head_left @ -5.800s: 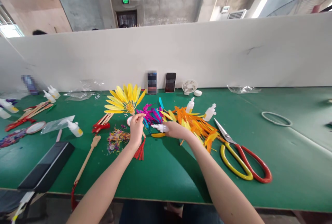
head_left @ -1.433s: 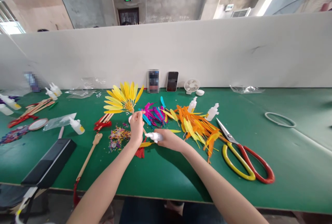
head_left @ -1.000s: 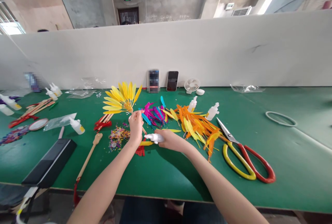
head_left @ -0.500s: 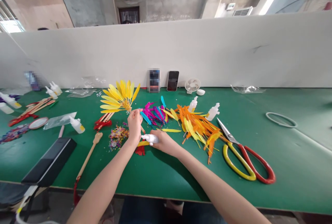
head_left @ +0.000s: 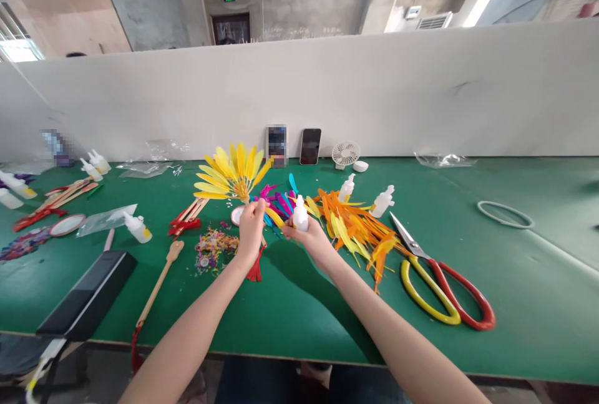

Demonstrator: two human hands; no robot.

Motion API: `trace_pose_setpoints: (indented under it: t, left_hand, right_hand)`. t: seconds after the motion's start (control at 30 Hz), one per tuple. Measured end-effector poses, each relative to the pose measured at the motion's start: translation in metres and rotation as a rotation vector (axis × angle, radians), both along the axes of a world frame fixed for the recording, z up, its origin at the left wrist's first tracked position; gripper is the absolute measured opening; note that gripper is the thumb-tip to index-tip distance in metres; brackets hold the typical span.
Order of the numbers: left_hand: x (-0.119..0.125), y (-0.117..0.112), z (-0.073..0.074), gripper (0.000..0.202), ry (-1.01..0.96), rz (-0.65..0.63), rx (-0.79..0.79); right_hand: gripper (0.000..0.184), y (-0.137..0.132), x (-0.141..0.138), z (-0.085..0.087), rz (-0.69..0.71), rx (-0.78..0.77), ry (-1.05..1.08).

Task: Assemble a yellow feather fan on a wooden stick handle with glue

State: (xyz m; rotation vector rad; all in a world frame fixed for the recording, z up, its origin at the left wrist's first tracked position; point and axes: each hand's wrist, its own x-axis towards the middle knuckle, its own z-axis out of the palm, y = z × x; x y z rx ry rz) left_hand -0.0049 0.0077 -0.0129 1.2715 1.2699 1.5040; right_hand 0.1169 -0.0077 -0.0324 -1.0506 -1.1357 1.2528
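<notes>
My left hand [head_left: 251, 229] is closed round the wooden handle of a feather fan, whose yellow feathers [head_left: 234, 170] spread upward above the fist. A red tassel [head_left: 254, 268] hangs below that hand. In my right hand [head_left: 313, 240] is a small white squeeze bottle [head_left: 300, 215], upright with its nozzle up. The same hand's fingertips also pinch a single yellow feather [head_left: 274, 217], which points toward my left hand. Behind both hands lie purple and blue feathers [head_left: 283, 203], partly covered.
Orange and yellow feathers [head_left: 353, 223] lie right of my hands, beside large scissors [head_left: 433, 267] and two white bottles [head_left: 382, 202]. On the left are a wooden stick [head_left: 156, 282], colourful bits [head_left: 213, 245] and a black box [head_left: 88, 292]. Phones [head_left: 310, 146] and a small fan [head_left: 346, 154] stand behind.
My right hand has moved up and right, and its bottle has turned from lying sideways to upright. My left hand has shifted slightly right with the feather fan.
</notes>
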Motion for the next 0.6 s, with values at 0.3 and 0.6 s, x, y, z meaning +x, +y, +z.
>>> trace_pose_setpoints:
  t: [0.3,0.6]
  left_hand:
    - [0.013,-0.011,-0.006,0.039,-0.020,-0.044,-0.014]
    - [0.008,-0.005,-0.005,0.042,-0.064,-0.001,0.009]
  right_hand:
    - [0.023,-0.007,-0.002,0.012,-0.011,-0.056,0.097]
    - [0.029,-0.006,0.001,0.013,0.009,-0.145,0.093]
